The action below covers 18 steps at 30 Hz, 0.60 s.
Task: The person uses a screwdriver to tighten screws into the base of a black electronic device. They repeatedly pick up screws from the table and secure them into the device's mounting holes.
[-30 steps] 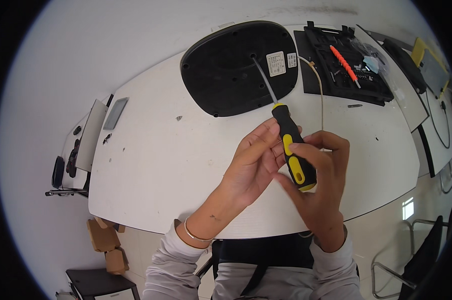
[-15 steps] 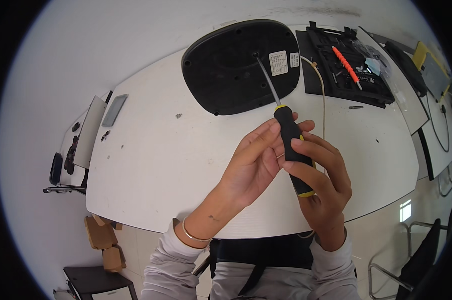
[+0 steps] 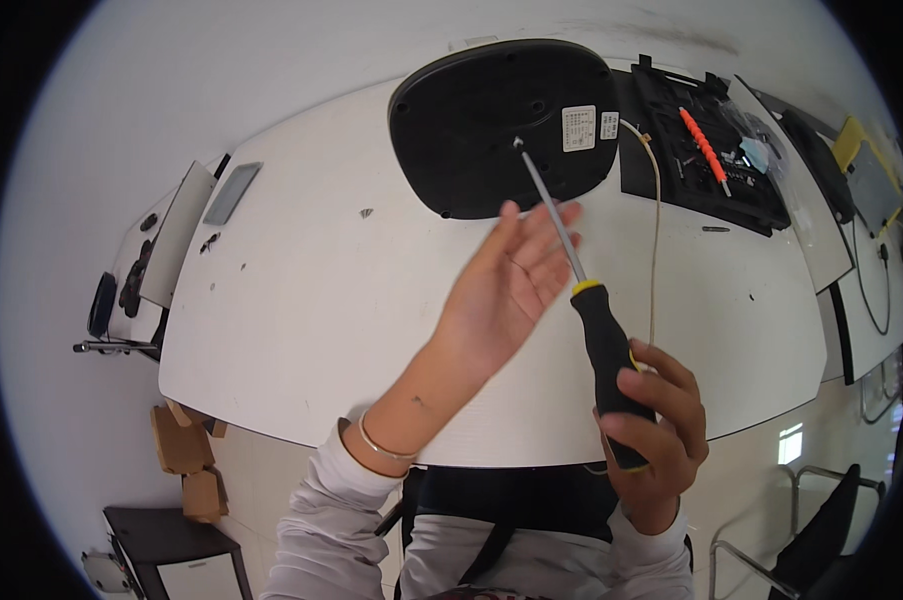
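my right hand grips the screwdriver, fingers curled around the lower half of the handle. the tool slants up and leftward above the desk, handle toward me, its tip in front of the black base; whether the tip touches the base, i can't say. something bright shows at the tip, maybe a screw, too small to be sure. my left hand holds nothing: palm up, fingers loosely spread behind the metal shaft, and i can't make out whether they touch it.

i judge the screwdriver stiff and sturdy, of modest weight, most of it likely in the thick handle. the black and yellow grip looks rubbery, so i expect little slip there; the thin shaft looks smooth and would probably slide or spin between fingers. the fat part of the handle is the place for a firm hold, with a light steadying touch near the collar.

the base looks like hard plastic, best held by its rim. a white label sits on it. a pale cable runs down from near its right edge, and a tool case with an orange rod lies farther right.
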Available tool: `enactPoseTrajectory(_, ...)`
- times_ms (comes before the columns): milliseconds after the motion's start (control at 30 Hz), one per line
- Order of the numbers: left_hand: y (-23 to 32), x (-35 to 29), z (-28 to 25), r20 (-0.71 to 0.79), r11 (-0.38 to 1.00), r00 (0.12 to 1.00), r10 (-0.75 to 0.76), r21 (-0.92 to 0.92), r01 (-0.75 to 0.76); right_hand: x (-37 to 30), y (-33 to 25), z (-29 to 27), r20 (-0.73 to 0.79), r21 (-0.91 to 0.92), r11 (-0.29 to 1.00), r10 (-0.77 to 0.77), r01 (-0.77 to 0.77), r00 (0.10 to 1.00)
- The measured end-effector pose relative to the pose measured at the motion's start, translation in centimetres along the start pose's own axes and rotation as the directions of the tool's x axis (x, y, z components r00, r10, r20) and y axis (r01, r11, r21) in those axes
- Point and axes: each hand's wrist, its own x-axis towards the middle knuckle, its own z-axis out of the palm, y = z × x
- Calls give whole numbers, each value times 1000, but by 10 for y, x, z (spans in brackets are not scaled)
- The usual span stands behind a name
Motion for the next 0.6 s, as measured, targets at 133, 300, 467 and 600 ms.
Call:
enactPoseTrajectory(133,20,8,-17,-141,991,986,93,-85,-105,-9,-11,-5,14,100,993,57,-58,998)
enactPoseTrajectory(300,28,10,-18,-227,990,971,77,-98,-101,-13,-12,-5,41,118,988,96,-100,995)
enactPoseTrajectory(467,37,3,-26,-271,995,959,85,-35,-98,-19,-12,-4,29,131,981,137,-140,990)
enactPoseTrajectory(600,57,-4,-51,-276,927,912,304,305,-217,-30,-12,-10,24,104,973,203,-205,979)
